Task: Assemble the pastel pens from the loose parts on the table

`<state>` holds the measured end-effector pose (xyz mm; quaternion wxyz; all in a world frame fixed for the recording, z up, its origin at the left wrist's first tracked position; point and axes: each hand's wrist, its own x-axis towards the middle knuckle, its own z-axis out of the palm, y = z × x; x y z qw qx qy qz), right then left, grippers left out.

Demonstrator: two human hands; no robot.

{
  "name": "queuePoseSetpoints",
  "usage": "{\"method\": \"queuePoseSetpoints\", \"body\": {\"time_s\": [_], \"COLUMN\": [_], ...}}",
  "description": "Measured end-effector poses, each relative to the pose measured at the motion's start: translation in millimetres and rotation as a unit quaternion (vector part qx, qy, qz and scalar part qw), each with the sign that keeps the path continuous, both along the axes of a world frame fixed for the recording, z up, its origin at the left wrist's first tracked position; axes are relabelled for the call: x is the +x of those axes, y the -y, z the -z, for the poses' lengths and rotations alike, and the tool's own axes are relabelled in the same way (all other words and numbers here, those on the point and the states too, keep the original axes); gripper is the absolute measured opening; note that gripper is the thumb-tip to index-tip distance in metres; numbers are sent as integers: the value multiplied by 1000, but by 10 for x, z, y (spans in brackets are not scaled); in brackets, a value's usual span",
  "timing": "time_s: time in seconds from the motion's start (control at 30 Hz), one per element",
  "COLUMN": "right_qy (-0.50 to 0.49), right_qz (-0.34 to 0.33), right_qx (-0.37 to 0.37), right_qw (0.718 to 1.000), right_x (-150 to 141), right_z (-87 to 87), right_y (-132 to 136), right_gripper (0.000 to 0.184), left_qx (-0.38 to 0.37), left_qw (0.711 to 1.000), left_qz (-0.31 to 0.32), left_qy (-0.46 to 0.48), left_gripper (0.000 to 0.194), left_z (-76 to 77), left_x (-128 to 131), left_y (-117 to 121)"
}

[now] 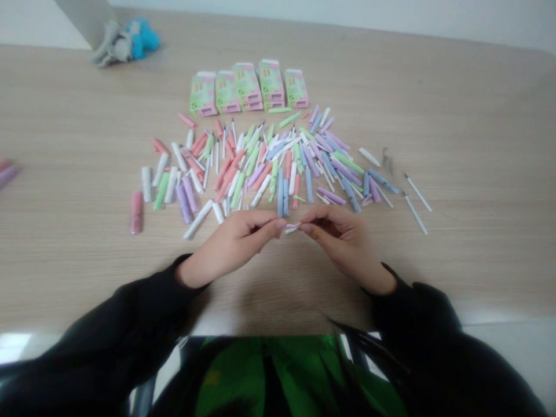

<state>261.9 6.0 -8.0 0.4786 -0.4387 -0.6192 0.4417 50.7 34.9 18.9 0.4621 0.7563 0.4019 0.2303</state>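
Observation:
My left hand (240, 239) and my right hand (345, 242) meet at the near edge of a heap of pen parts. Pinched between the thumb and fingers of both is a small slim pen part (292, 227), white with a pale lilac tint; its exact kind is too blurred to tell. Just beyond the fingertips stand out two blue pen barrels (282, 197) lying side by side. Around them spread pink, green, lilac, blue and white caps and barrels, mixed with thin white refills (218, 155) that have dark tips.
Several green and pink boxes (247, 84) stand in a row behind the heap. Two refills (416, 213) lie apart at the right, and a pink barrel (136, 212) at the left. A grey and blue soft object (141, 39) sits at the back left. Blurred pink and purple pieces (6, 174) lie at the far left.

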Motion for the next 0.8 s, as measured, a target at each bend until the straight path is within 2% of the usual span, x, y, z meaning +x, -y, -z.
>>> {"method": "queuePoseSetpoints", "body": {"time_s": [0.23, 0.37, 0.53, 0.7, 0.8], "right_qy": [-3, -20, -35, -6, -4], "right_qz": [-7, -35, -59, -76, -101], "right_qx": [-12, -32, -42, -1, 43], "right_qw": [1000, 999, 997, 997, 994], "right_x": [-12, -54, -100, -78, -54], "right_z": [5, 18, 22, 12, 15], "right_y": [6, 12, 25, 34, 35], "right_gripper": [12, 15, 13, 10, 19], "left_qx": [11, -22, -72, -97, -118], "left_qw": [1000, 999, 996, 994, 992], "left_qz": [6, 33, 52, 49, 50], "left_qy": [-8, -2, 6, 19, 16], "left_gripper": [35, 34, 45, 46, 41], "left_z": [18, 38, 73, 86, 94], "left_x": [9, 13, 22, 41, 44], "left_y": [-5, 3, -1, -4, 1]}}
